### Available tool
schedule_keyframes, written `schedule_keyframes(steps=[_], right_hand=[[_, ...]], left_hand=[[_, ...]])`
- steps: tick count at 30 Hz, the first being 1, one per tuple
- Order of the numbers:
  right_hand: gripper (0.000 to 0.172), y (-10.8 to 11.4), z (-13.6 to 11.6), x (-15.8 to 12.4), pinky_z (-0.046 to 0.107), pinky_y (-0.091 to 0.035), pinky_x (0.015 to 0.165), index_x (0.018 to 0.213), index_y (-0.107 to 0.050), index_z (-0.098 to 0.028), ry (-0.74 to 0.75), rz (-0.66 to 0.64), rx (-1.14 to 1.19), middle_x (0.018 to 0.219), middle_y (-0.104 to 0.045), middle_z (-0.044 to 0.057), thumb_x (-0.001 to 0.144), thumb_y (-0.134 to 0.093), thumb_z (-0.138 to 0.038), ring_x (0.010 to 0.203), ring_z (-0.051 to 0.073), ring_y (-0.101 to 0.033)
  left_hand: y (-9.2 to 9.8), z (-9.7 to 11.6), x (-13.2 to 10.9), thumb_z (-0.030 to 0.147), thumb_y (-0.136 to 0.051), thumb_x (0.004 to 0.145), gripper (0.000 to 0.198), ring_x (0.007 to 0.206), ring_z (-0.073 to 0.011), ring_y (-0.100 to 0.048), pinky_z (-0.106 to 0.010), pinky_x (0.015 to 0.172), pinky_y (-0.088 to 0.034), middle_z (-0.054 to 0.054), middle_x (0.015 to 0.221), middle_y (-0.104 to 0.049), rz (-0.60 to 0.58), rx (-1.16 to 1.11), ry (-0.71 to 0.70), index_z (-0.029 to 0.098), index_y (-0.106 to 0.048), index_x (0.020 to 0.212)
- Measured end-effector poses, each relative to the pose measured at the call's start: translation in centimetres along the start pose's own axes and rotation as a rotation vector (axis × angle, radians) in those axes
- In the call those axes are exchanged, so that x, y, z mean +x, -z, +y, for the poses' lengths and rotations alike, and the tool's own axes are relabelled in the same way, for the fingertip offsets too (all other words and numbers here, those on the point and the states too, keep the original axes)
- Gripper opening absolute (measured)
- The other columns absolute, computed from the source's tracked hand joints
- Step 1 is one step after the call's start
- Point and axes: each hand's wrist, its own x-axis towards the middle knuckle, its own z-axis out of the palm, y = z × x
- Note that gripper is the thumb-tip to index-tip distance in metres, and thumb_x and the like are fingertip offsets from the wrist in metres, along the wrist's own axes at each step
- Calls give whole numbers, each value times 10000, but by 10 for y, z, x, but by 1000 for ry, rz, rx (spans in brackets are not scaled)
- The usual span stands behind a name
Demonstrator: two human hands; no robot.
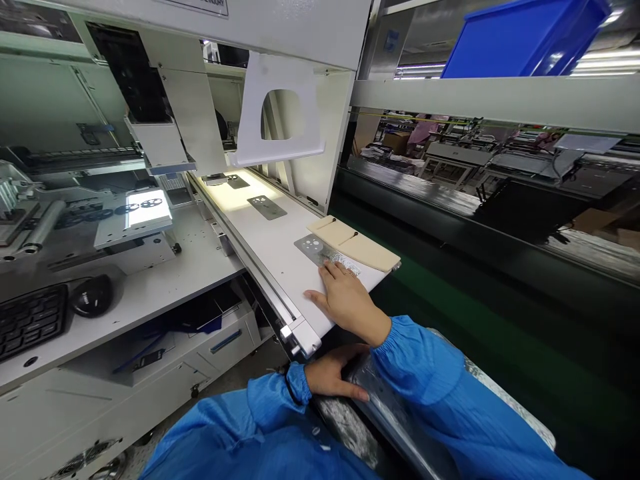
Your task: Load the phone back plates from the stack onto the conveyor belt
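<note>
My right hand (345,297) lies flat on the white conveyor belt (270,247), fingers stretched out over a grey metal plate (314,248) with round cut-outs and a shiny crinkled piece (345,263) beside it. A beige pad (357,243) sits just beyond, at the belt's end. My left hand (333,373) rests with fingers spread on a dark shiny tray (395,413) in my lap. Both sleeves are blue.
Two more grey plates (267,207) (237,181) lie further up the belt under a lit white machine housing (280,107). A keyboard (30,320) and black mouse (93,295) sit on the left bench. A dark green conveyor (475,333) runs at right; a blue bin (520,37) above.
</note>
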Motion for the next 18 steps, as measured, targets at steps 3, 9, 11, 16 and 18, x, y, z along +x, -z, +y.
schedule_keyframes(steps=[3,9,11,16,18], right_hand=[[701,0,-1,0,496,-264,1150,1419,-417,-2,-4,-2,0,1496,-336,215,971,-477,-538,1381,377,-287],[696,-1,1,-2,494,-272,1148,1421,-415,-5,3,5,1,1493,-346,210,973,-477,-534,1378,374,-295],[692,-1,1,-1,494,-278,1146,1417,-421,-5,8,10,3,1487,-355,211,972,-483,-531,1376,372,-301],[672,0,-1,-2,476,-290,1148,1394,-448,-2,32,31,6,1472,-372,225,964,-509,-514,1367,361,-328],[653,1,3,-7,484,-288,1151,1385,-459,-8,48,46,3,1479,-363,221,959,-526,-498,1375,361,-315]], left_hand=[[0,-2,0,662,-733,656,932,1324,-302,-490,-472,1170,-312,-161,1417,-532,-1,5,-13,163,-455,1393],[0,-2,0,653,-736,658,931,1325,-319,-483,-469,1172,-312,-161,1421,-529,1,-1,-11,159,-456,1397],[0,-2,0,650,-735,663,918,1329,-320,-478,-471,1178,-300,-146,1427,-526,1,-3,-18,180,-456,1399],[0,-2,1,654,-764,620,955,1331,-340,-475,-479,1181,-289,-132,1432,-528,2,-6,-10,198,-457,1401],[0,-1,1,654,-792,574,998,1334,-348,-470,-476,1174,-304,-135,1432,-527,0,-7,-7,191,-466,1395]])
